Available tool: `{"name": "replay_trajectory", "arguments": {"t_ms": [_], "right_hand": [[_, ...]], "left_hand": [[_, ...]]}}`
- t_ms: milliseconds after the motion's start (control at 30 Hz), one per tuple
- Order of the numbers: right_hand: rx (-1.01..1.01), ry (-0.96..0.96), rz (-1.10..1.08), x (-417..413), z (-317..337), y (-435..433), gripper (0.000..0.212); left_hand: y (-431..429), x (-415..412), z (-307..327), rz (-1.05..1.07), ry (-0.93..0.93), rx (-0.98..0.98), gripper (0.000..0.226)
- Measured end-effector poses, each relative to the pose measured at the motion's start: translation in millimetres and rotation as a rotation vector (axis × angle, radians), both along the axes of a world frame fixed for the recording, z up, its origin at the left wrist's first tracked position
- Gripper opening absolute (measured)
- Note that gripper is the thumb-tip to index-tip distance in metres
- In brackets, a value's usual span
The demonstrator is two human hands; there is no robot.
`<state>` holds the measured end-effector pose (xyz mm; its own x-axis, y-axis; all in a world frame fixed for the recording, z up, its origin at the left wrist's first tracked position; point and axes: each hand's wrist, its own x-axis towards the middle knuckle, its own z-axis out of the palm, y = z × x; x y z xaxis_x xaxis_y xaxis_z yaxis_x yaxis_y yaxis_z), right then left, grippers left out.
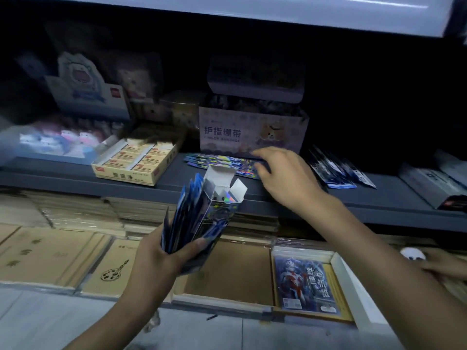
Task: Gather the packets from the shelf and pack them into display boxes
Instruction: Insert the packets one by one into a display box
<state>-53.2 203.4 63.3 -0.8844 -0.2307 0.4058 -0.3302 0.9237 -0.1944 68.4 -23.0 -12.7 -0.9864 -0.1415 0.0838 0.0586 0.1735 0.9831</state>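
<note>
While my left hand (156, 258) grips the box (219, 210), my right hand (283, 173), fingers (261, 154) loosely spread, sits just right of the sideways-lying packets (217, 160).

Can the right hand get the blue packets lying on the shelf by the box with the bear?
Probably yes. The right hand is right at the blue packets, with its fingers spread over their right end, and nothing lies on top of them on the shelf.

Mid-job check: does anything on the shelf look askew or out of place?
Yes. Loose blue packets lie fanned on the shelf by the right hand, and a second heap to the right sprawls askew, none boxed. The display box in the left hand gapes open-flapped.
</note>
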Motion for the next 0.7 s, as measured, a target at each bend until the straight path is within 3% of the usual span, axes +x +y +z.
{"name": "replay_trajectory", "arguments": {"t_ms": [233,467,700], "right_hand": [[0.207,-0.06,-0.022,-12.4,-2.8,-7.9,0.03],[0.36,-0.065,0.003,-11.5,7.3,-11.8,0.031],[0.365,0.011,-0.066,-4.6,10.1,-14.4,0.03]], "left_hand": [[-18.9,-1.5,9.3,-0.014,-0.033,0.081,0.012],[-23.0,-5.8,14.4,-0.025,-0.025,0.016,0.014],[-22.3,-9.9,9.7,-0.016,-0.051,0.024,0.016]]}}
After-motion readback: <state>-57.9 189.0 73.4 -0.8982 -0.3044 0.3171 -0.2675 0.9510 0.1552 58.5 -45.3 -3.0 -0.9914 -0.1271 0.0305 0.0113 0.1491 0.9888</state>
